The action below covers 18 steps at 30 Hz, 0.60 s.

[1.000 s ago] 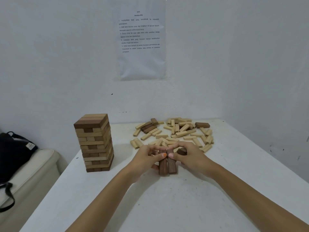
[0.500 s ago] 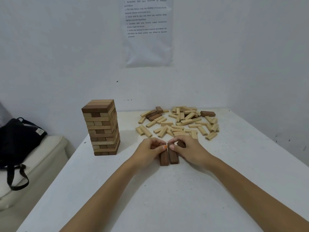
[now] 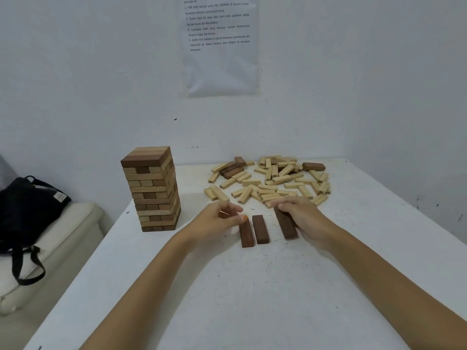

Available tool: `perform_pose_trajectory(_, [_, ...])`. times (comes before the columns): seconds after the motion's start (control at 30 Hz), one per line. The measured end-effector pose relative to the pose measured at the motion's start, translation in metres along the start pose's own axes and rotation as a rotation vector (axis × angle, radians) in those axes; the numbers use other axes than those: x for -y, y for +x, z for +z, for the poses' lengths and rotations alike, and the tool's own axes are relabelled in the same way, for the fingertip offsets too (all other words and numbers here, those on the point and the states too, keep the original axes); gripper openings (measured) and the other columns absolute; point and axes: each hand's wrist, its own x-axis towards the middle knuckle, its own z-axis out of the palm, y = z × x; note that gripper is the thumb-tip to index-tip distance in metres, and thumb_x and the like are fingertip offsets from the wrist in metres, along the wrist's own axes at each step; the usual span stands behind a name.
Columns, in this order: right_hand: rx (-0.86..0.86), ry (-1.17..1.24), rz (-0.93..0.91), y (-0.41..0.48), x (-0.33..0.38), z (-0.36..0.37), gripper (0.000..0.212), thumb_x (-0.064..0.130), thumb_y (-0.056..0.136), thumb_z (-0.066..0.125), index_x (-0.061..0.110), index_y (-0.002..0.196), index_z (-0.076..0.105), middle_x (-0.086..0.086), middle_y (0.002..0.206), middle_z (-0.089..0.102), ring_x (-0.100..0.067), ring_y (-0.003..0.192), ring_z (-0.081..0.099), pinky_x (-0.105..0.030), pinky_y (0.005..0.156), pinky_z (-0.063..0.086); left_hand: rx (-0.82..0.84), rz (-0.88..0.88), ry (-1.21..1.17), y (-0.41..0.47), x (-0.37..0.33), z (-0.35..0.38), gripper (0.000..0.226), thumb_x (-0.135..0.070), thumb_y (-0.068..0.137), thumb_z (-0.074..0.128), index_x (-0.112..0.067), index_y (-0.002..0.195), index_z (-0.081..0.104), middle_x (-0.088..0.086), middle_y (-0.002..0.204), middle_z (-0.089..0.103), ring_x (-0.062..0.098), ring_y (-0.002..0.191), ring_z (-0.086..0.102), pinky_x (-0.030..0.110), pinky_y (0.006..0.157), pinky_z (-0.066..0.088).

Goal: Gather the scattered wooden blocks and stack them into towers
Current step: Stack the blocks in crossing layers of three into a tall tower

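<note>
Both hands have drawn apart from the two dark blocks [image 3: 260,228], which lie side by side in the middle of the table [image 3: 227,299]: the right hand [image 3: 303,218] grips a third dark block [image 3: 286,224] just right of them, while the left hand [image 3: 219,218], blurred at their left end, cannot be read as holding or empty. Judging by this, a second tower's base layer is nearly laid; the finished tower [image 3: 151,188] stands by the left edge, the loose pile [image 3: 270,180] near the far edge

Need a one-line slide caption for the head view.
Right hand grips a third dark block beside a dark pair lying side by side; tower at left, loose blocks behind.
</note>
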Motion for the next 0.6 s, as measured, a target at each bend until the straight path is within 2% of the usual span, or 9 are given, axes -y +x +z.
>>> perform_pose_trajectory(0.07, [0.008, 0.023, -0.039, 0.0, -0.001, -0.006, 0.023, 0.008, 0.097, 0.052, 0.014, 0.097, 0.074, -0.001, 0.11, 0.069, -0.014, 0.104, 0.061, -0.028, 0.092, 0.049, 0.112, -0.004, 0.059, -0.003, 0.0, -0.004, 0.045, -0.043, 0.082, 0.07, -0.03, 0.123, 0.058, -0.017, 0.11, 0.056, -0.002, 0.099, 0.052, 0.015, 0.079, 0.041])
perform_pose_trajectory(0.13, [0.016, 0.022, -0.089, 0.0, -0.004, -0.01, 0.018, 0.009, 0.095, 0.057, 0.013, 0.095, 0.075, 0.002, 0.094, 0.071, -0.009, 0.085, 0.064, -0.021, 0.077, 0.05, 0.191, 0.009, 0.167, -0.005, 0.003, -0.006, 0.063, -0.05, 0.073, 0.075, -0.036, 0.13, 0.051, -0.021, 0.12, 0.049, -0.003, 0.105, 0.048, 0.019, 0.09, 0.04])
perform_pose_trajectory(0.2, [0.019, -0.007, -0.109, 0.0, -0.008, -0.009, 0.015, 0.009, 0.094, 0.061, 0.014, 0.093, 0.074, 0.002, 0.082, 0.067, -0.006, 0.065, 0.057, -0.019, 0.062, 0.047, 0.231, 0.063, 0.264, -0.004, 0.008, -0.005, 0.078, -0.055, 0.067, 0.078, -0.037, 0.136, 0.045, -0.02, 0.129, 0.044, -0.003, 0.117, 0.043, 0.022, 0.099, 0.038])
perform_pose_trajectory(0.23, [0.017, -0.048, -0.112, 0.0, -0.009, -0.009, 0.012, 0.009, 0.092, 0.063, 0.014, 0.093, 0.074, -0.001, 0.081, 0.067, -0.007, 0.06, 0.055, -0.018, 0.06, 0.047, 0.232, 0.095, 0.286, -0.003, 0.01, -0.004, 0.082, -0.055, 0.066, 0.079, -0.036, 0.138, 0.043, -0.02, 0.131, 0.042, -0.003, 0.122, 0.04, 0.022, 0.101, 0.038])
perform_pose_trajectory(0.3, [0.016, -0.18, -0.13, -0.001, -0.009, -0.008, 0.009, 0.015, 0.089, 0.068, 0.014, 0.096, 0.073, -0.001, 0.089, 0.07, -0.008, 0.058, 0.058, -0.017, 0.062, 0.05, 0.202, 0.14, 0.273, -0.001, 0.013, 0.0, 0.081, -0.051, 0.068, 0.08, -0.032, 0.138, 0.044, -0.019, 0.131, 0.043, -0.003, 0.123, 0.04, 0.019, 0.097, 0.039])
perform_pose_trajectory(0.37, [0.081, -0.27, -0.147, -0.003, -0.004, -0.011, 0.016, 0.024, 0.086, 0.072, 0.018, 0.102, 0.073, 0.001, 0.096, 0.071, -0.008, 0.063, 0.065, -0.019, 0.07, 0.054, 0.162, 0.169, 0.249, 0.0, 0.014, 0.003, 0.077, -0.046, 0.07, 0.08, -0.03, 0.137, 0.046, -0.018, 0.129, 0.045, -0.005, 0.12, 0.041, 0.014, 0.09, 0.038])
perform_pose_trajectory(0.43, [0.223, -0.315, -0.139, -0.005, -0.002, -0.02, 0.034, 0.033, 0.08, 0.078, 0.024, 0.111, 0.07, -0.005, 0.098, 0.071, -0.012, 0.079, 0.07, -0.024, 0.083, 0.055, 0.135, 0.185, 0.228, 0.0, 0.015, 0.005, 0.074, -0.043, 0.071, 0.081, -0.03, 0.136, 0.048, -0.02, 0.129, 0.046, -0.008, 0.118, 0.042, 0.009, 0.087, 0.036])
perform_pose_trajectory(0.5, [0.341, -0.379, -0.137, -0.005, -0.002, -0.029, 0.058, 0.041, 0.067, 0.086, 0.033, 0.12, 0.065, -0.006, 0.108, 0.067, -0.011, 0.095, 0.067, -0.029, 0.095, 0.052, 0.12, 0.196, 0.219, 0.0, 0.015, 0.006, 0.074, -0.043, 0.07, 0.081, -0.031, 0.135, 0.049, -0.021, 0.129, 0.047, -0.01, 0.117, 0.042, 0.007, 0.085, 0.035])
perform_pose_trajectory(0.6, [0.408, -0.434, -0.193, -0.003, -0.006, -0.032, 0.075, 0.038, 0.059, 0.091, 0.038, 0.127, 0.058, 0.004, 0.119, 0.059, -0.005, 0.102, 0.062, -0.028, 0.099, 0.05, 0.092, 0.211, 0.209, 0.002, 0.017, 0.008, 0.073, -0.044, 0.068, 0.082, -0.033, 0.134, 0.051, -0.022, 0.128, 0.049, -0.009, 0.117, 0.043, 0.008, 0.083, 0.035])
